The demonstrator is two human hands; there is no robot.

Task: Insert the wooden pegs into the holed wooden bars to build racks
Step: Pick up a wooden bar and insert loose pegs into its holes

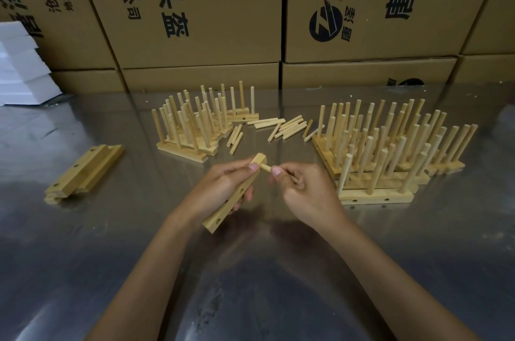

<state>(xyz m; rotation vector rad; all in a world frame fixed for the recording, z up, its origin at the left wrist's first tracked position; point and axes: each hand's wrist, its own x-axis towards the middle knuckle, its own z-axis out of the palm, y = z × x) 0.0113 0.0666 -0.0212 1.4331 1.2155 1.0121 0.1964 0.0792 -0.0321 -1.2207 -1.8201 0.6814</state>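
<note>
My left hand grips a holed wooden bar held slanted above the metal table. Its near end points toward me and two side holes show. My right hand pinches a wooden peg whose tip meets the bar near its far end. More pegs seem to lie hidden in my right palm. Loose pegs lie scattered behind my hands. A small stack of bare holed bars rests at the left.
Finished racks with upright pegs stand in two groups, one at back centre-left and a larger one at the right. Cardboard boxes wall off the back. White foam blocks sit at the far left.
</note>
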